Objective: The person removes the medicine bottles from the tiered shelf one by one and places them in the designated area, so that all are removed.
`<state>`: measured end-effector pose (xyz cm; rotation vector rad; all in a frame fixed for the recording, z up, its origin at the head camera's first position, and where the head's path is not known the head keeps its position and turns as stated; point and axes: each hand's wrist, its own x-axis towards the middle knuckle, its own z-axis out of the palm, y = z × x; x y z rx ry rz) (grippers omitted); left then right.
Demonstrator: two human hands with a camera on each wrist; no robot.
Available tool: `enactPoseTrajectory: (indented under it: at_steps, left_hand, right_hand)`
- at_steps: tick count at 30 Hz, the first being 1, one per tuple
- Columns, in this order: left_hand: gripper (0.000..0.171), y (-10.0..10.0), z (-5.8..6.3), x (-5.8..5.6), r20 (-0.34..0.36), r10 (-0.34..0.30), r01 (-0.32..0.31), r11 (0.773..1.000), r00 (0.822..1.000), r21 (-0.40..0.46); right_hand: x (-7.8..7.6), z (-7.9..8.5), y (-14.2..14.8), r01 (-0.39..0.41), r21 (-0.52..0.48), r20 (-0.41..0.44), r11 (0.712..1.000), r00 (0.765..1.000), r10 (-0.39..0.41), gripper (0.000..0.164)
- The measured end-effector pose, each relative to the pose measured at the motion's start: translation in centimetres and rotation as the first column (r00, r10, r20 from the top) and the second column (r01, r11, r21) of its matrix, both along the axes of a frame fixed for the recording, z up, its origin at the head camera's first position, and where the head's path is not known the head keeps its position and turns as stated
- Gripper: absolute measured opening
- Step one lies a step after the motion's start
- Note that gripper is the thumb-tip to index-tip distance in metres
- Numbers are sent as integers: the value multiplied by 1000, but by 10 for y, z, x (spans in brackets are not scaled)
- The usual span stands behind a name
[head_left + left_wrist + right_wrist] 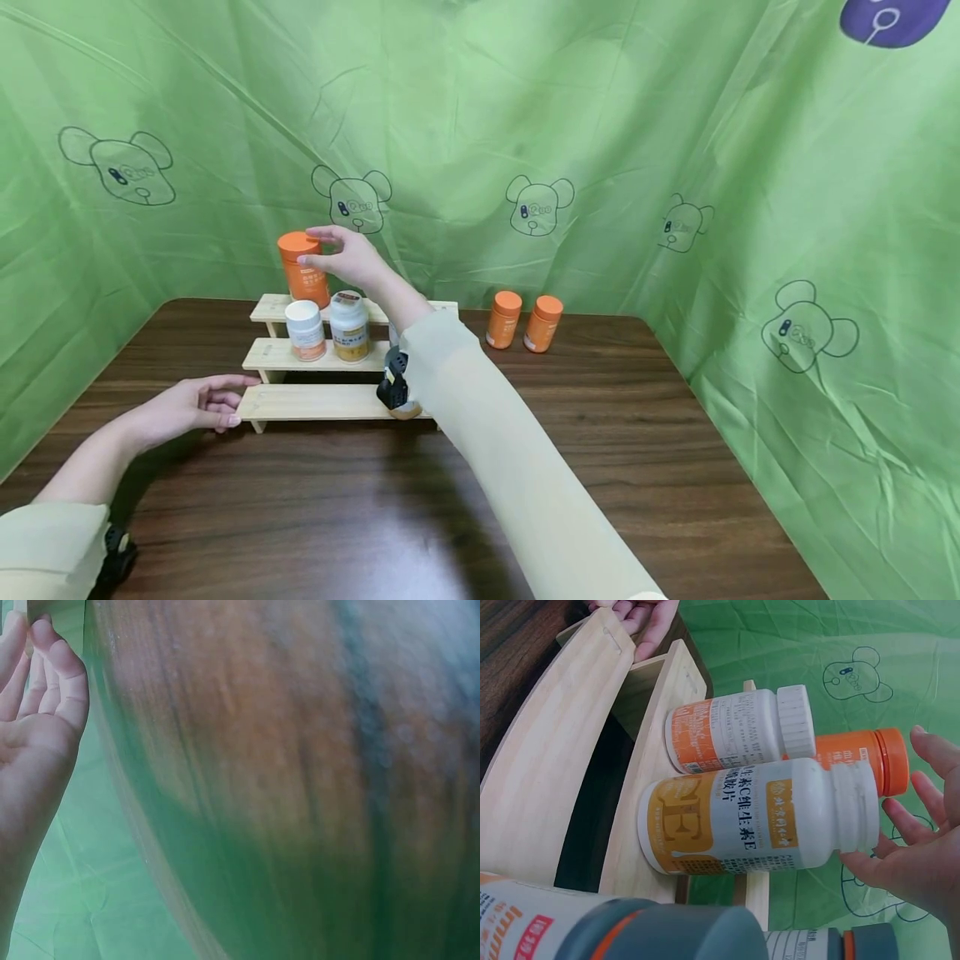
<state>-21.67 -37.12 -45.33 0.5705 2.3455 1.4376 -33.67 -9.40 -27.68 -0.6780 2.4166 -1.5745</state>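
At the left end of a three-step wooden rack (315, 402), my left hand (180, 411) holds the lowest board's end between thumb and fingers. My right hand (356, 262) is at an orange bottle (306, 279) on the top step, its fingers spread beside the orange cap. In the right wrist view the right fingers (922, 796) look loose around that cap, with a gap on one side. On the middle step stand a white bottle with an orange label (731, 729) and a larger white bottle with a yellow label (757, 817).
Two more orange bottles (504, 320) stand on the dark wooden table (585, 467) right of the rack. Grey-capped bottles (675, 930) stand on the rack near the right wrist, mostly hidden by the arm in the head view. Green cloth (465, 100) surrounds the table.
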Motion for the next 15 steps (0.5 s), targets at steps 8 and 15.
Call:
enactPoseTrajectory:
  at_steps: [8,15]
  left_hand:
    - [61,3,0,0,-4,-2,2,1000,1000,5]
    - [60,1,1,1,-5,-11,11,1000,1000,11]
  right_hand:
    - [-3,-4,1,14,-24,26,1000,1000,-13,43]
    - [-5,-9,-5,61,-51,7,997,998,-61,39]
